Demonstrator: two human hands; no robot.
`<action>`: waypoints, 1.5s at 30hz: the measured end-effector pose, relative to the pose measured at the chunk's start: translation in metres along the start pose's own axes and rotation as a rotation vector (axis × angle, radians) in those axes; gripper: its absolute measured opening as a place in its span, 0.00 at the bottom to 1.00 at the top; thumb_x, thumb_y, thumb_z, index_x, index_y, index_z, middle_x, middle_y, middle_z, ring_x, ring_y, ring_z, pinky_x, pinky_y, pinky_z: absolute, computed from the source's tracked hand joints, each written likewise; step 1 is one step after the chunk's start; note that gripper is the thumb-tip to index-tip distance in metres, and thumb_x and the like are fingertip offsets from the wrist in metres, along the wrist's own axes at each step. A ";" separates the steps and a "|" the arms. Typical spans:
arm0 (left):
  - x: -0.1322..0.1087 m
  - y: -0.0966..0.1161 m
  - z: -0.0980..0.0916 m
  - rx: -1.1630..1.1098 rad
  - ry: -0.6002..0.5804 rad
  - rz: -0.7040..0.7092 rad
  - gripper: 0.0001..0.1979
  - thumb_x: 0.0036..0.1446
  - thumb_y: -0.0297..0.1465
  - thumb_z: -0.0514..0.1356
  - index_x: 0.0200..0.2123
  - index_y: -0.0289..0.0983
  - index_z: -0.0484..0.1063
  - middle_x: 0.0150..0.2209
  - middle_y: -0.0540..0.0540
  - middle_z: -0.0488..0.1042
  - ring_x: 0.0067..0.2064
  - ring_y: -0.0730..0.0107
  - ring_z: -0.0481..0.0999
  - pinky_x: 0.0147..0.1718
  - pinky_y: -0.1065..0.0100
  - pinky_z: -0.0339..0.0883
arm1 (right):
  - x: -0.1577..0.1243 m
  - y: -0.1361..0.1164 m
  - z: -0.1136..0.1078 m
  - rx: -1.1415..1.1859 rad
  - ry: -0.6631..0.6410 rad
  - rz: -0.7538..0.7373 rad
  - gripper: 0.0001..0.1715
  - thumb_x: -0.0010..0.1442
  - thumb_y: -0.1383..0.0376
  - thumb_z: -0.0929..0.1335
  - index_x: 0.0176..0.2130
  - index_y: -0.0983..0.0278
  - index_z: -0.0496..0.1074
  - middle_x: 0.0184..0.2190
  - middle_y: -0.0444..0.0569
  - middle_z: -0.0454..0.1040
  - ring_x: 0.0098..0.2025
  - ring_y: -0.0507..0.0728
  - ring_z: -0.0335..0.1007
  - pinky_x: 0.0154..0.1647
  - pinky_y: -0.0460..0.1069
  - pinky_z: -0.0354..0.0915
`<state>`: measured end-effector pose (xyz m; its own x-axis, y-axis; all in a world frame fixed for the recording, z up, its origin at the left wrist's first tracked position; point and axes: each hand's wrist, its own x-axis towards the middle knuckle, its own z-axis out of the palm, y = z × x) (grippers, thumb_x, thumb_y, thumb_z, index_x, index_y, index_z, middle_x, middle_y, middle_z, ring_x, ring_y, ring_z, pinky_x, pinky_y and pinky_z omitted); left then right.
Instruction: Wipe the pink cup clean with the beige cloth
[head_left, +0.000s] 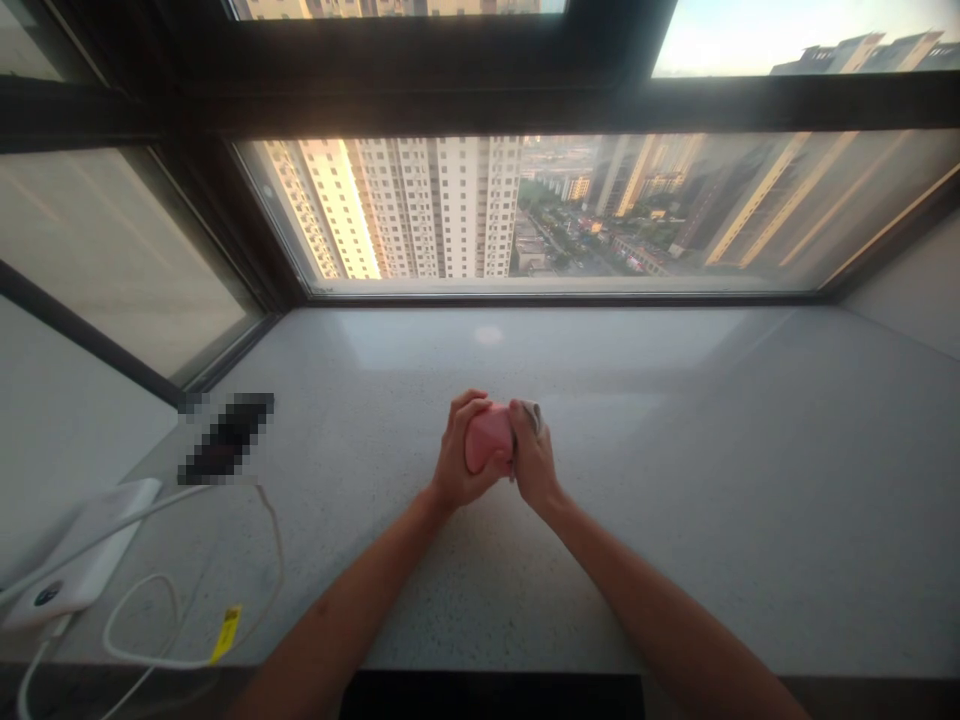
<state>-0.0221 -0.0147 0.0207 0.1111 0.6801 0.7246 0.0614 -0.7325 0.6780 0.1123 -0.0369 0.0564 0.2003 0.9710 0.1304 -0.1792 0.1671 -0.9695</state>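
A rounded pink object (pixel 487 438), possibly soft, is held between my left hand (pixel 463 452) and my right hand (pixel 534 458), just above the speckled grey stone sill (pixel 622 560). Both hands wrap around its sides, hiding much of it. Its exact kind cannot be told from this view. A small grey-white piece (pixel 532 414) sticks out at the top of my right hand, and I cannot tell whether it is part of the pink object.
A pixelated dark rectangular item (pixel 227 438) lies on the sill to the left. Below it are a white flat box (pixel 79 553), a white cable (pixel 142 640) and a yellow tag (pixel 226 634). A dark-framed window (pixel 525 210) runs along the sill's far edge.
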 end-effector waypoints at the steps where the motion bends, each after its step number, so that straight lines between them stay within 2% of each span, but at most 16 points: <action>1: 0.000 0.000 0.002 -0.111 -0.006 -0.126 0.29 0.69 0.52 0.61 0.64 0.41 0.67 0.58 0.36 0.75 0.58 0.47 0.78 0.57 0.48 0.74 | 0.000 0.000 -0.001 -0.069 -0.040 -0.050 0.32 0.65 0.38 0.71 0.26 0.59 0.66 0.21 0.39 0.60 0.23 0.51 0.54 0.23 0.47 0.53; 3: -0.001 0.001 0.004 -0.280 -0.014 -0.340 0.28 0.73 0.52 0.54 0.64 0.39 0.66 0.52 0.39 0.79 0.49 0.51 0.82 0.49 0.53 0.77 | 0.000 0.001 -0.004 -0.185 -0.121 -0.117 0.34 0.64 0.39 0.73 0.23 0.60 0.65 0.19 0.40 0.60 0.23 0.51 0.54 0.24 0.48 0.51; 4: -0.001 0.001 0.004 -0.285 -0.003 -0.367 0.27 0.73 0.52 0.54 0.63 0.39 0.66 0.52 0.39 0.79 0.48 0.52 0.82 0.49 0.54 0.77 | 0.001 0.001 -0.004 -0.201 -0.137 -0.116 0.34 0.64 0.39 0.73 0.23 0.60 0.65 0.19 0.40 0.60 0.23 0.51 0.54 0.24 0.48 0.51; 9: 0.001 0.000 -0.001 0.075 0.000 -0.004 0.33 0.58 0.51 0.72 0.61 0.41 0.72 0.65 0.34 0.69 0.66 0.43 0.71 0.66 0.44 0.67 | 0.006 0.001 -0.001 -0.002 0.033 0.039 0.31 0.65 0.37 0.69 0.29 0.58 0.66 0.22 0.38 0.60 0.24 0.51 0.54 0.23 0.47 0.55; 10: 0.002 0.001 -0.001 0.051 -0.014 -0.024 0.33 0.60 0.51 0.70 0.61 0.41 0.71 0.65 0.35 0.70 0.65 0.44 0.72 0.65 0.45 0.68 | 0.005 0.002 -0.001 -0.008 0.035 0.026 0.31 0.66 0.37 0.69 0.29 0.58 0.65 0.22 0.38 0.60 0.24 0.51 0.54 0.23 0.47 0.55; 14: 0.000 0.002 0.003 -0.213 -0.048 -0.342 0.26 0.75 0.50 0.51 0.65 0.40 0.64 0.53 0.38 0.76 0.50 0.56 0.80 0.50 0.56 0.77 | 0.003 0.005 -0.002 -0.181 -0.094 -0.104 0.34 0.65 0.37 0.70 0.25 0.59 0.64 0.20 0.39 0.58 0.24 0.51 0.53 0.24 0.48 0.52; 15: 0.000 0.002 0.003 -0.195 -0.040 -0.343 0.26 0.75 0.50 0.52 0.65 0.40 0.64 0.54 0.38 0.76 0.50 0.56 0.80 0.50 0.55 0.77 | 0.003 0.005 -0.002 -0.189 -0.102 -0.100 0.34 0.65 0.38 0.70 0.25 0.60 0.64 0.20 0.39 0.58 0.24 0.51 0.53 0.24 0.48 0.52; 20: 0.000 0.001 0.002 0.180 -0.027 0.072 0.32 0.62 0.48 0.70 0.64 0.43 0.69 0.68 0.34 0.66 0.68 0.44 0.68 0.67 0.43 0.65 | 0.007 0.000 -0.001 -0.003 0.039 0.012 0.29 0.66 0.39 0.69 0.30 0.58 0.63 0.24 0.39 0.60 0.27 0.52 0.55 0.25 0.47 0.58; 22: 0.000 0.002 0.004 0.072 -0.014 -0.014 0.29 0.66 0.49 0.65 0.64 0.43 0.68 0.65 0.35 0.69 0.65 0.47 0.72 0.64 0.46 0.69 | 0.006 -0.001 -0.002 -0.041 0.003 -0.033 0.30 0.67 0.39 0.69 0.29 0.59 0.64 0.24 0.39 0.60 0.27 0.51 0.55 0.26 0.47 0.57; 24: 0.000 0.003 0.006 -0.114 0.007 -0.220 0.26 0.73 0.50 0.56 0.65 0.42 0.66 0.58 0.38 0.74 0.55 0.54 0.78 0.56 0.52 0.75 | 0.004 0.000 -0.003 -0.127 -0.077 -0.089 0.31 0.66 0.39 0.69 0.28 0.59 0.65 0.22 0.39 0.60 0.25 0.51 0.55 0.25 0.47 0.54; 26: -0.001 0.004 0.007 -0.157 0.021 -0.305 0.25 0.74 0.49 0.55 0.64 0.41 0.66 0.55 0.39 0.75 0.51 0.56 0.79 0.53 0.54 0.75 | 0.003 0.002 -0.003 -0.141 -0.109 -0.081 0.32 0.66 0.38 0.70 0.27 0.60 0.65 0.22 0.39 0.59 0.24 0.51 0.54 0.24 0.47 0.53; 31: -0.001 0.002 0.003 0.131 -0.017 0.029 0.33 0.59 0.48 0.72 0.63 0.42 0.70 0.68 0.34 0.66 0.69 0.43 0.68 0.68 0.42 0.64 | 0.008 0.005 -0.001 0.062 0.029 0.071 0.29 0.66 0.40 0.70 0.31 0.58 0.64 0.25 0.39 0.61 0.26 0.51 0.56 0.26 0.47 0.59; 37: -0.001 0.002 0.007 -0.225 -0.016 -0.358 0.26 0.74 0.50 0.54 0.66 0.41 0.64 0.55 0.38 0.76 0.52 0.56 0.79 0.53 0.53 0.76 | 0.006 0.004 -0.006 -0.173 -0.139 -0.104 0.32 0.66 0.39 0.70 0.27 0.60 0.65 0.21 0.39 0.59 0.24 0.51 0.54 0.24 0.47 0.53; 42: 0.001 0.004 0.003 0.119 -0.012 0.022 0.33 0.58 0.49 0.72 0.61 0.41 0.70 0.68 0.34 0.67 0.68 0.41 0.69 0.67 0.41 0.65 | 0.009 0.002 -0.004 -0.055 -0.002 0.000 0.30 0.67 0.38 0.68 0.31 0.58 0.64 0.24 0.39 0.61 0.25 0.52 0.56 0.24 0.47 0.58; 43: 0.001 0.005 0.003 0.097 -0.008 0.018 0.33 0.58 0.49 0.72 0.60 0.42 0.71 0.67 0.34 0.67 0.68 0.41 0.69 0.67 0.42 0.65 | 0.008 0.002 -0.003 -0.059 0.008 -0.012 0.30 0.67 0.38 0.68 0.31 0.58 0.64 0.24 0.39 0.61 0.25 0.52 0.56 0.24 0.47 0.58; 45: 0.001 0.007 0.005 -0.100 0.036 -0.159 0.30 0.65 0.51 0.66 0.62 0.41 0.69 0.62 0.35 0.72 0.61 0.47 0.76 0.61 0.47 0.71 | 0.006 0.002 -0.003 -0.142 -0.046 -0.097 0.30 0.68 0.39 0.68 0.30 0.58 0.64 0.23 0.39 0.62 0.25 0.52 0.57 0.25 0.47 0.57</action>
<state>-0.0162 -0.0192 0.0253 0.0725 0.7892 0.6098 -0.0238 -0.6099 0.7921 0.1155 -0.0316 0.0544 0.1656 0.9589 0.2305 -0.0230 0.2374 -0.9711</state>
